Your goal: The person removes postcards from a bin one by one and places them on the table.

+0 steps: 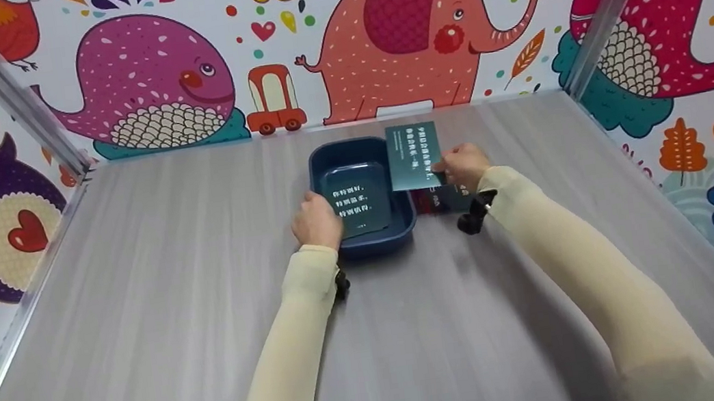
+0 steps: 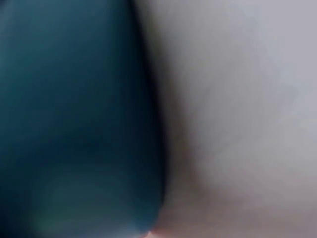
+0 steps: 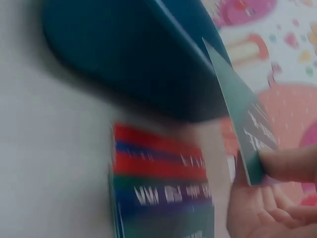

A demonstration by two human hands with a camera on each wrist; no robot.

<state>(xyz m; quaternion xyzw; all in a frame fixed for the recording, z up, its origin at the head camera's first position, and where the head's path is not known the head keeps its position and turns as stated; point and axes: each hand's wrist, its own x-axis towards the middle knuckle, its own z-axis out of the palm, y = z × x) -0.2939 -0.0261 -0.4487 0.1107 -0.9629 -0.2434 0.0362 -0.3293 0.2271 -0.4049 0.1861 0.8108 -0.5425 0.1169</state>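
The green card (image 1: 409,152) is up in the air by the right rim of the blue basin (image 1: 377,247), tilted, its white lettering facing the person. The right hand (image 1: 468,165) pinches it between thumb and fingers at its near right corner, so nearly all of the card reaches leftward and away from the grip, towards the basin, with its long axis running roughly away from the person. From above it overlaps that rim (whether they touch, I can't tell). This hand is the nearer one to it; the left hand (image 1: 318,221) is across at the basin's left wall, touching it, though I can't see how its fingers close. Inside the basin lies another green card (image 1: 362,210). Just right of the basin, under the right hand, a stack of cards (image 3: 163,188) with red and blue bands rests on the table (image 1: 173,321). Beyond stands a wall printed with an elephant (image 1: 382,80).
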